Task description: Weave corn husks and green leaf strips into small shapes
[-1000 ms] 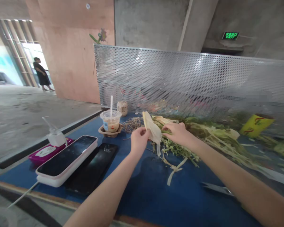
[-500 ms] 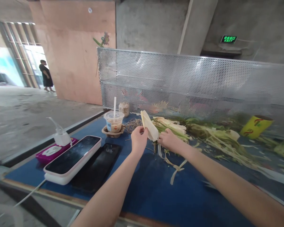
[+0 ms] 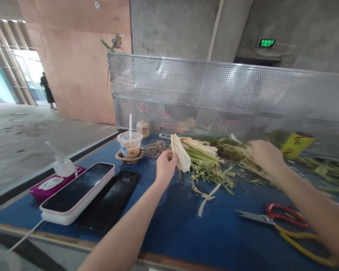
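My left hand (image 3: 166,165) pinches a pale, folded corn husk (image 3: 181,154) above the blue table. To the right, my right hand (image 3: 264,155) is blurred, its fingers closed on a thin pale husk strip (image 3: 238,140) that trails off to the left. Under that hand lies a heap of green and pale husks (image 3: 228,150). Just right of the left hand are shredded green trimmings (image 3: 211,171) and a stack of green stalks (image 3: 200,152). A twisted dry strip (image 3: 207,198) lies in front.
Scissors (image 3: 260,217) with red and yellow handles lie at the right front. A yellow roll (image 3: 297,145) is behind. On the left are a drink cup (image 3: 130,145), twine (image 3: 155,149), phones (image 3: 79,188) and a purple power strip (image 3: 53,183). Perforated metal panels (image 3: 200,94) stand behind.
My right hand has moved away from the folded husk to the right, with a pale strip. The left hand keeps its hold. The scissors and more trimmings are now uncovered; the view has shifted slightly.
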